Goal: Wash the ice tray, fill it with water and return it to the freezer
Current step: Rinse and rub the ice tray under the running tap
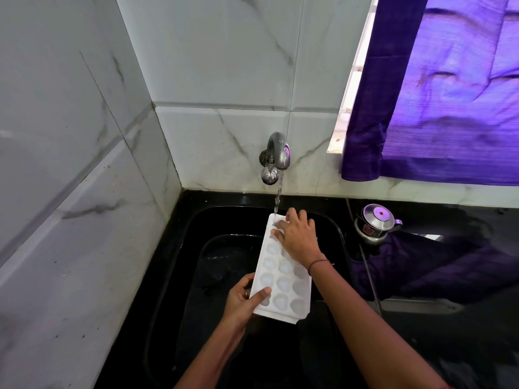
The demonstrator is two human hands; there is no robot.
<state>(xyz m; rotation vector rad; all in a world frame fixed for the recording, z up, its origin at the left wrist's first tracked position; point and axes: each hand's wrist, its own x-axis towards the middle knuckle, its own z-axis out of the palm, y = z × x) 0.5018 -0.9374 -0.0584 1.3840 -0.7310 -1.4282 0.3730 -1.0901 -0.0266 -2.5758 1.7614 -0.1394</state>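
Ice tray (280,279) over the black sink (196,226), far end under the running tap (276,153); left hand (241,301) grips its near-left corner, right hand (297,237) lies flat on the far cells.

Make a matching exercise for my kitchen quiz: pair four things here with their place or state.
1 white plastic ice tray
2 curved chrome wall tap
3 small lidded steel pot
4 purple cloth curtain

A hangs at the window
B stands right of the black sink
C runs water
D held under the stream

Pairs: 1-D, 2-C, 3-B, 4-A
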